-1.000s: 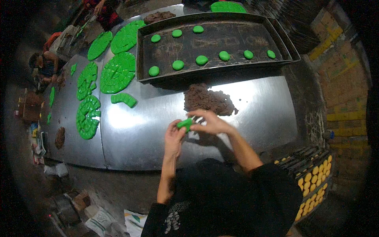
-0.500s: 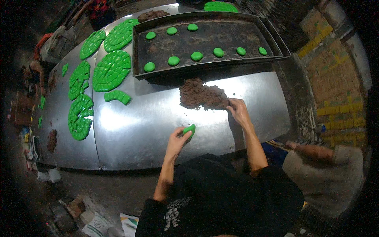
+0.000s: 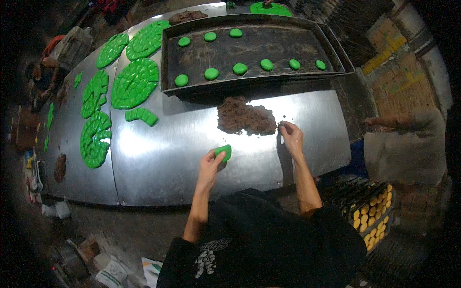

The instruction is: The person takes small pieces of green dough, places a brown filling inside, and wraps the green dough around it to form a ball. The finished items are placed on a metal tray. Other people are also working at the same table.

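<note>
Between the thumb and fingers of my left hand (image 3: 209, 167) is a flattened piece of green dough (image 3: 224, 153), held just above the metal tabletop. My right hand (image 3: 292, 139) is closed in a pinch at the right edge of a crumbly brown filling mound (image 3: 246, 117). A small dark bit of filling (image 3: 281, 125) shows at its fingertips. Beyond the mound stands a dark baking tray (image 3: 254, 80), with green dough balls (image 3: 211, 74) in two rows inside.
Scored green dough discs (image 3: 136, 84) and a short dough strip (image 3: 141, 116) lie on the metal table (image 3: 168, 158) at left. At right, a person in a grey shirt (image 3: 403, 146) stands near a rack of yellow rounds (image 3: 372, 218). White sacks (image 3: 113, 272) sit at lower left.
My right hand has drawn slightly away from the mound with a bit of filling. The green dough in my left hand has turned broad side up. The person at right moved farther off, uncovering the rack.
</note>
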A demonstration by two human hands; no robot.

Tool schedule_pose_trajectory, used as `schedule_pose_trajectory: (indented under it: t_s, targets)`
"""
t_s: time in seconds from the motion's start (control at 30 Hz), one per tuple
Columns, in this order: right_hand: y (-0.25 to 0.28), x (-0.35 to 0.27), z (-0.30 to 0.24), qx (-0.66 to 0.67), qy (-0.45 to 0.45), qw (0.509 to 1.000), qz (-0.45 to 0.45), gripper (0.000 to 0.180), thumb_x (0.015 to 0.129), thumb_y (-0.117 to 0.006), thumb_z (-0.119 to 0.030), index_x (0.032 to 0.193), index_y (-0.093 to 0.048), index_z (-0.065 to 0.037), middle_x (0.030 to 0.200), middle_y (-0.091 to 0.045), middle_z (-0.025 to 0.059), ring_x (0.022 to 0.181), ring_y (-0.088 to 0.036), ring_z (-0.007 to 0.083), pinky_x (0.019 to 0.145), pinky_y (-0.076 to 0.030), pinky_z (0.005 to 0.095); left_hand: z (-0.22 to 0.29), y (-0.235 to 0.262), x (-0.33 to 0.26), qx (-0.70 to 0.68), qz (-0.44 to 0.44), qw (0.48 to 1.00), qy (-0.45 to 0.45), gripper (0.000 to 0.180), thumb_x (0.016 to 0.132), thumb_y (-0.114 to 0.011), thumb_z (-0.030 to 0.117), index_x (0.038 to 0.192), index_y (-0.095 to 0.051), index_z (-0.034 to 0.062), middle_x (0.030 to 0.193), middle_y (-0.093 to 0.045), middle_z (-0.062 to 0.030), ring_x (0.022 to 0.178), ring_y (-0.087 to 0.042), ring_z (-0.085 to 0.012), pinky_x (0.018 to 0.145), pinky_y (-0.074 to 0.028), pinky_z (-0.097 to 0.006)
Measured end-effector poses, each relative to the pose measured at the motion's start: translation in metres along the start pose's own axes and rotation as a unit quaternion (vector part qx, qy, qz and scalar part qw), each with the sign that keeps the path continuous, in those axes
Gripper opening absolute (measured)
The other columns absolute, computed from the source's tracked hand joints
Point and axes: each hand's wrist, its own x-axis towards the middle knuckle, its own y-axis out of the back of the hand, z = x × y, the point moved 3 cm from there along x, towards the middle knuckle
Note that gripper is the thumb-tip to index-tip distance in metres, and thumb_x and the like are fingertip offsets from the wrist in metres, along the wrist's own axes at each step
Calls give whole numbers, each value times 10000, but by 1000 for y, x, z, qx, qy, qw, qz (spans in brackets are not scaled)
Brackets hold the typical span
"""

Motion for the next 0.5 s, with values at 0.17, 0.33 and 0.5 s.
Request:
schedule_pose_trajectory:
  t_s: [0.17, 0.33, 0.5]
  targets:
    - [-18, -4, -8, -89, 124, 988, 17, 250, 905, -709, -125, 1099, -711, 32, 1010, -724, 173, 877, -717, 244, 760, -572, 354, -4, 6, -3, -12, 14, 1000, 2, 381, 948, -701, 204, 1218, -630, -57, 1060, -674, -76, 905, -619, -117, 801, -502, -275]
    - [-6, 6, -11, -92, 28, 995, 9, 238, 910, -695, -111, 1092, -708, 42, 1021, -725, 161, 873, -714, 229, 739, -564, 334, 3, -5, -1, -24, 25, 999, 18, 400, 961, -688, 219, 1233, -621, -66, 1078, -677, -89, 949, -632, -133, 835, -507, -283]
    - [22, -7, -41, 221, -99, 960, -138, 280, 959, -616, -102, 1212, -662, 10, 1063, -702, 137, 947, -698, 204, 832, -562, 315, 20, -23, -2, -70, 18, 997, 10, 447, 967, -681, 236, 1285, -590, -64, 1123, -680, -98, 983, -640, -140, 874, -516, -288]
